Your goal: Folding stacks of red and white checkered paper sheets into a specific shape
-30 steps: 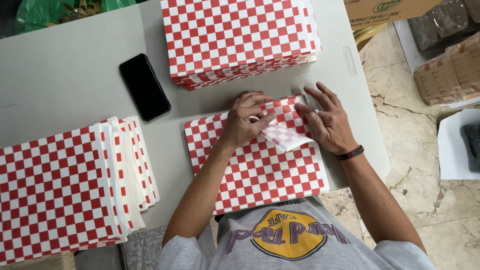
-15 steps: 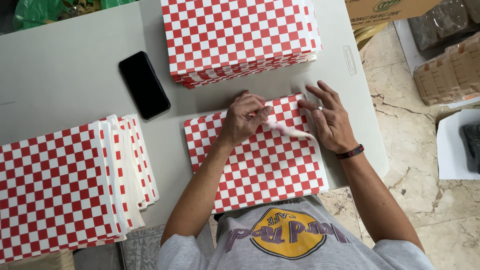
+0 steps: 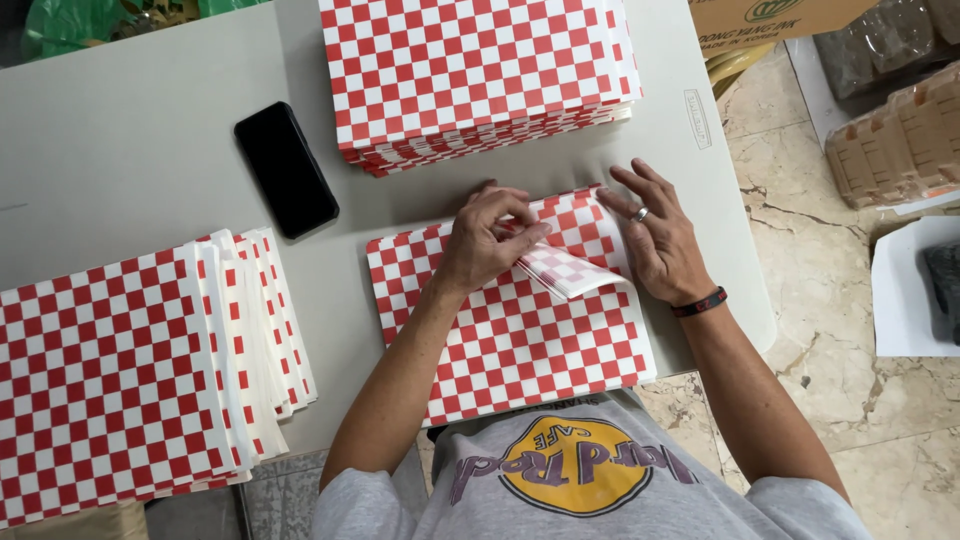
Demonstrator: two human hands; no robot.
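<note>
Paper [image 3: 520,340] looks thin, light, easily creased. Left hand [image 3: 487,238] pinches its folded corner flap [image 3: 565,270]; right hand [image 3: 655,235] lies flat, fingers spread, holding nothing.

The left hand [image 3: 490,245] pinches a folded corner of the red-checked sheet [image 3: 520,340] on the desk [image 3: 130,170]; just beside that grip, the right hand [image 3: 655,235] rests flat, fingers spread.

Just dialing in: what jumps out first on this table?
Red-and-white checkered paper everywhere: a thick stack at the far edge, a fanned pile at left, one sheet in front. The left hand pinches that sheet's folded corner, the right hand beside it. A black phone lies between the piles.
</note>
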